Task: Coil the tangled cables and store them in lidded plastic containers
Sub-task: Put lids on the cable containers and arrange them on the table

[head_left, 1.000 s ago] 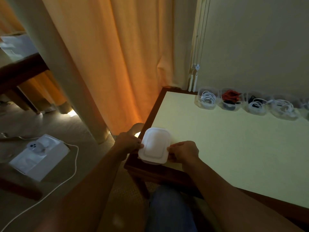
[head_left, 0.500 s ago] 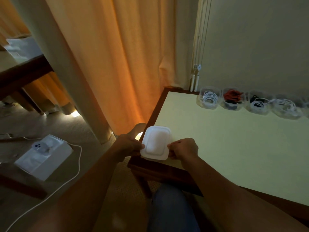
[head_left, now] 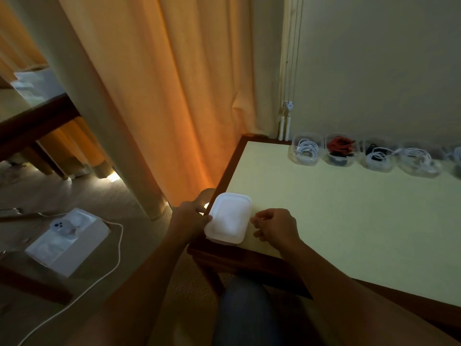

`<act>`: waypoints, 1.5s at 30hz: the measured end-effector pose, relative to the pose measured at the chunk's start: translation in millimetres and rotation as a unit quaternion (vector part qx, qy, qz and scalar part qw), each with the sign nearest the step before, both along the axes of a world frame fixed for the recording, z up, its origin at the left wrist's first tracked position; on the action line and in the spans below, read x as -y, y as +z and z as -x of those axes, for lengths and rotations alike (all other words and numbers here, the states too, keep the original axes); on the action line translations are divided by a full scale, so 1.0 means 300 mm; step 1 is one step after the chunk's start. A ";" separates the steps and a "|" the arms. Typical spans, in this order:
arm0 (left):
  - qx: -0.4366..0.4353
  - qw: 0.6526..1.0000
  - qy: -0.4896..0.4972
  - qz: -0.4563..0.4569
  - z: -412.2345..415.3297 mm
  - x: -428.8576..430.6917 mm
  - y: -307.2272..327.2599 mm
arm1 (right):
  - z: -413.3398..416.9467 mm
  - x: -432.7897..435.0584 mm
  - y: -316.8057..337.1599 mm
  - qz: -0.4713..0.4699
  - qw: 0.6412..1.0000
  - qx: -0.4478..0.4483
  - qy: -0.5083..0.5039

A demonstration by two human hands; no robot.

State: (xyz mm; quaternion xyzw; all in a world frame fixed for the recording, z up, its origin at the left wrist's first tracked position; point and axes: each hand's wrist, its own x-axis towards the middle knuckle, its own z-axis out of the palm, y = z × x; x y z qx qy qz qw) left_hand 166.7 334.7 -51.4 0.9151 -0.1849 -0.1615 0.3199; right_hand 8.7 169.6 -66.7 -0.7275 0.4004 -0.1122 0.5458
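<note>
A white lidded plastic container (head_left: 228, 217) lies at the near left corner of the pale yellow table (head_left: 349, 221). My left hand (head_left: 190, 216) grips its left edge, thumb on top. Just right of it is my right hand (head_left: 273, 226), fingers loosely curled, a narrow gap from the container's right edge and holding nothing. Several clear open containers line the wall at the back: one with a white cable (head_left: 306, 152), one with a red and black cable (head_left: 340, 153), and two more with white cables (head_left: 378, 158) (head_left: 419, 162).
An orange curtain (head_left: 174, 108) hangs left of the table. On the floor to the left sits a white box-like device (head_left: 67, 236) with a white cord (head_left: 117, 245) trailing toward me. My knee (head_left: 239, 313) is under the table's dark wooden near edge.
My right hand has let go of the container's right edge and drawn slightly away. My left hand keeps its grip. The view has shifted a little.
</note>
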 end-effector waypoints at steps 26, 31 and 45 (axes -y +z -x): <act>0.284 0.833 -0.475 -0.022 0.941 1.448 0.043 | 1.213 1.192 0.132 0.396 0.875 -0.268 -0.071; 0.309 0.798 -0.517 -0.008 1.091 1.762 0.034 | 1.319 1.406 0.131 0.395 0.865 -0.292 -0.101; 0.331 0.771 -0.544 0.014 1.167 2.096 -0.058 | 1.335 1.700 -0.016 0.398 0.881 -0.239 -0.096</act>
